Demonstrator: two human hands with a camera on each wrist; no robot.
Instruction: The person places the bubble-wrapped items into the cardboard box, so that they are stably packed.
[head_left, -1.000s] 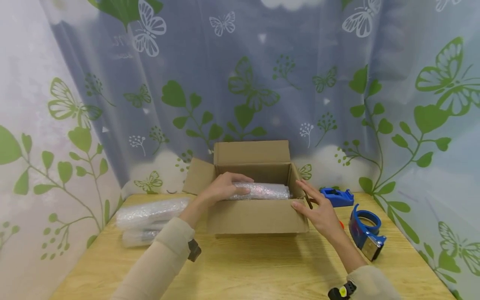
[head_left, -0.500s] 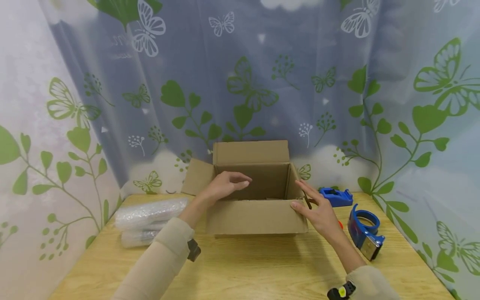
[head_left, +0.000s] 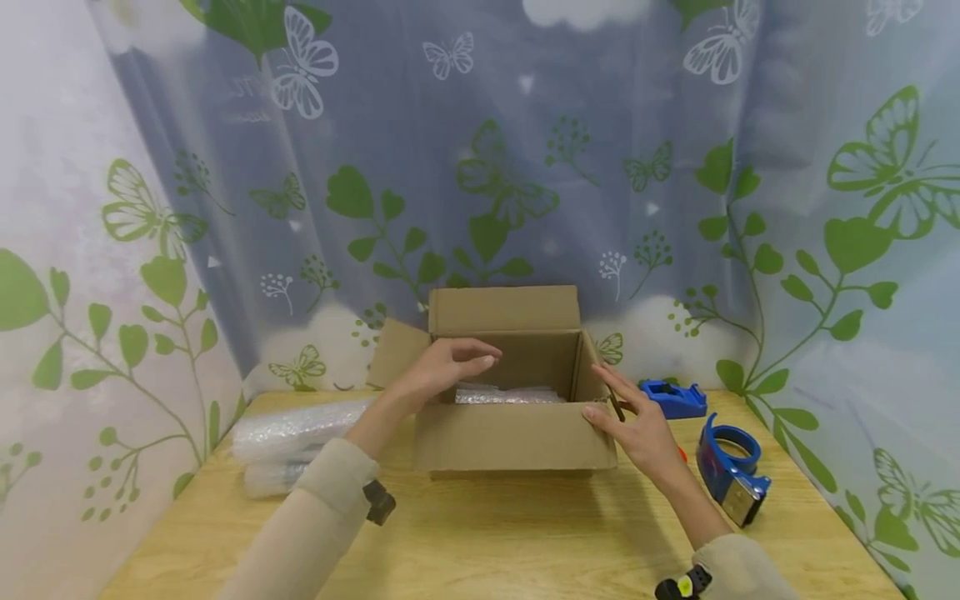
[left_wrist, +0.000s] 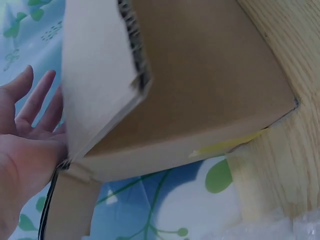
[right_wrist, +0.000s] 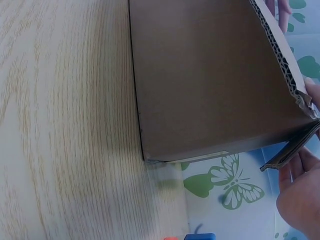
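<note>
**Bubble-wrapped bundle [head_left: 510, 397] down inside the cardboard box [head_left: 516, 437], one hand at either end**

The bundle lies within the box, behind its front wall, which hides the lower part. The box's front flap hangs outward and its back flap stands up. Above the box's left end is the left hand [head_left: 453, 362], thumb and fingers parted with nothing visible between them, apart from the bundle. At the box's near right corner, the right hand [head_left: 637, 421] grips the cardboard, thumb on the front flap and fingers around the side flap.

Left of the box, bubble-wrapped rolls [head_left: 300, 432] lie stacked. To its right are a blue tape dispenser [head_left: 675, 399], a blue tape cutter [head_left: 729, 468] nearer the person, and a red object [head_left: 682, 454], mostly hidden by the right arm. Beneath the box is a wood-grain table [head_left: 487, 533]; behind it hangs a butterfly-and-leaf curtain [head_left: 375, 92].
</note>
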